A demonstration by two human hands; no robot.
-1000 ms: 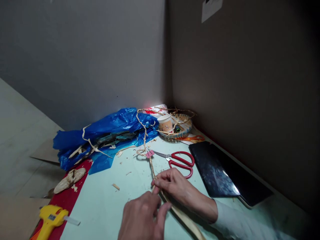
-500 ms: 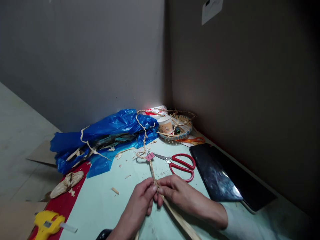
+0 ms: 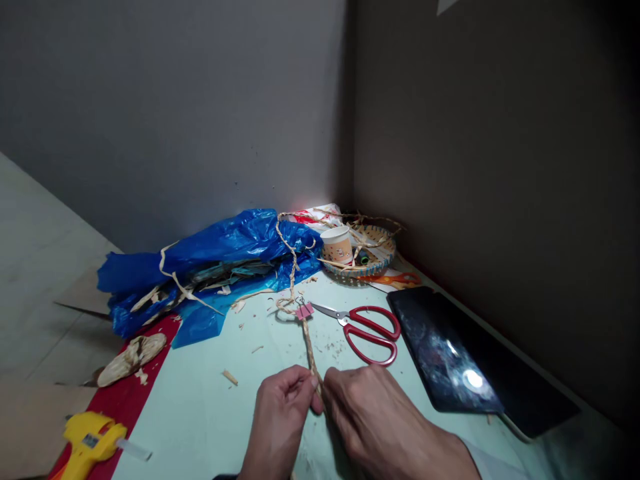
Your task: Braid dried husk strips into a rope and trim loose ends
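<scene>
A braided straw cord [image 3: 309,347] runs from a pink binder clip [image 3: 304,311] toward me. My left hand [image 3: 281,415] pinches the cord's near end between thumb and fingers. My right hand [image 3: 369,417] is closed against the same end from the right, its back toward me, with its fingertips mostly hidden. The loose strands below the hands are largely covered. Beyond the clip the braid [image 3: 291,267] continues up over a blue plastic bag [image 3: 233,237]. Just right of the clip lie red-handled scissors [image 3: 373,332], their blades slightly apart.
A woven basket [image 3: 373,268] holds a paper cup [image 3: 337,245] and straw pieces at the back. Orange-handled scissors [image 3: 400,279] lie before it. Dark tablets [image 3: 440,360] are at right. A yellow glue gun [image 3: 93,437] and a straw bundle [image 3: 133,360] lie along the left edge.
My right hand has turned over, back up, and shifted lower right, hiding the pale strands that showed before. My left hand still pinches the braid. The view has shifted slightly.
</scene>
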